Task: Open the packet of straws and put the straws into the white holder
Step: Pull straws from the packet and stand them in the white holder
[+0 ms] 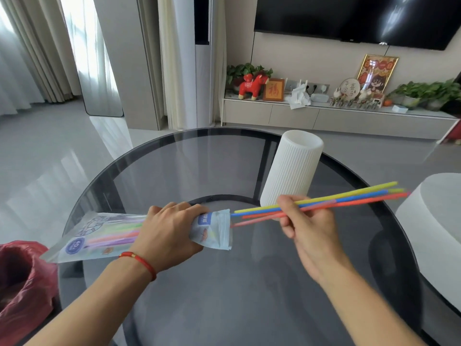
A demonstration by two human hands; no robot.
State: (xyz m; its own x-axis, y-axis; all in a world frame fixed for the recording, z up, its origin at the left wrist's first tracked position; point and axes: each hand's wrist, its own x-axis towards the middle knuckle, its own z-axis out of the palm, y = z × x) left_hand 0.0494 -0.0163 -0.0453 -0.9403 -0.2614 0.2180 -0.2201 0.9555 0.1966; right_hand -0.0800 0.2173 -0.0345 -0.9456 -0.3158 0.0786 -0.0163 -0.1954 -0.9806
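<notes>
My left hand [167, 233] grips a clear and blue packet of straws [99, 239], held level above the round glass table, its open mouth facing right. More coloured straws show inside it. My right hand [305, 221] pinches a bunch of several straws [349, 198], yellow, blue, red and pink, whose left tips lie just outside the packet's mouth. The straws slant up to the right. The white ribbed holder [291, 166] stands upright on the table just behind my right hand, its top open.
The dark round glass table [224, 283] fills the foreground. A bin with a red bag [22, 283] sits at the lower left. A white round stool or table [434, 221] stands at the right. A TV cabinet with ornaments lines the far wall.
</notes>
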